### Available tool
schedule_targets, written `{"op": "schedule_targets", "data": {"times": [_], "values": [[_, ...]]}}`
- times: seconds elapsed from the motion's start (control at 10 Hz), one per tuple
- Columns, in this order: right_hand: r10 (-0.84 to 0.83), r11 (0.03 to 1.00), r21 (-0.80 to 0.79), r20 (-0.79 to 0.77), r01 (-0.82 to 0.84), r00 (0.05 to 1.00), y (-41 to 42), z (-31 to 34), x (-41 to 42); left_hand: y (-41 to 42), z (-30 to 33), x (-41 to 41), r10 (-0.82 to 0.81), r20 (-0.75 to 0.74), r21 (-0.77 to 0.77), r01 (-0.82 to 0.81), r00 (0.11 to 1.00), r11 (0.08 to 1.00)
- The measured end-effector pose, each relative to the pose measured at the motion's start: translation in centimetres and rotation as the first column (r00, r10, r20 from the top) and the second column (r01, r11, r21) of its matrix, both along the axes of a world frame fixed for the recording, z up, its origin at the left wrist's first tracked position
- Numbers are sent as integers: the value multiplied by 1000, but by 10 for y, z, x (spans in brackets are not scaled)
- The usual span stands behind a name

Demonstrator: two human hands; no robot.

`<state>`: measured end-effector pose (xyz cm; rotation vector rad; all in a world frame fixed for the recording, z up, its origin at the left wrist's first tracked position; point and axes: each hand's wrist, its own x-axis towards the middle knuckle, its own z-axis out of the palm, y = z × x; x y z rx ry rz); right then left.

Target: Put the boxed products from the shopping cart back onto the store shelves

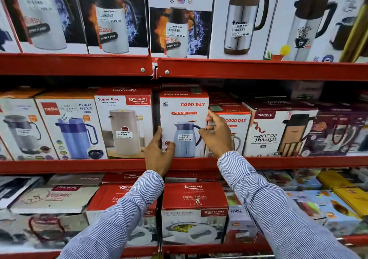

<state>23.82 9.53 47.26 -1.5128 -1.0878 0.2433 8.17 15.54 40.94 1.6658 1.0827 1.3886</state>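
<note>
Snugly, both hands (left [158, 155], right [218, 133]) flank Good Day box [184, 117] between neighbouring boxes [124, 123]

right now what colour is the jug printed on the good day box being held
Pale blue-lilac jug with a dark blue handle, on the white-and-red Good Day box; head view.

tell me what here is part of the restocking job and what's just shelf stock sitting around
In the job: Good Day Hot N Sip box, left hand and right hand on its sides, middle shelf.

Just there: Super Riva box, Neo Thrush box, Sigma Marbella box.
</note>
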Motion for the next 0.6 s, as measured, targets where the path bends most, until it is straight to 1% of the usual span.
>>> {"op": "schedule_targets", "data": {"times": [0.2, 0.4, 0.5, 0.6], "values": [[30, 999, 20, 3, -30, 1000, -5, 4, -4, 0, -1, -3, 52, -45, 36, -50, 998, 998], [18, 999, 27, 17, -19, 1000, -7, 1, -5, 3, -5, -5, 65, -81, 59, -61, 995, 996], [28, 1000, 11, 30, -28, 999, -6, 2, -6, 0, -1, -9, 56, -116, 44, -52, 992, 998], [8, 1000, 2, -11, -8, 1000, -8, 1, -5, -3, 2, -8, 50, -110, 77, -41, 993, 996]]}}
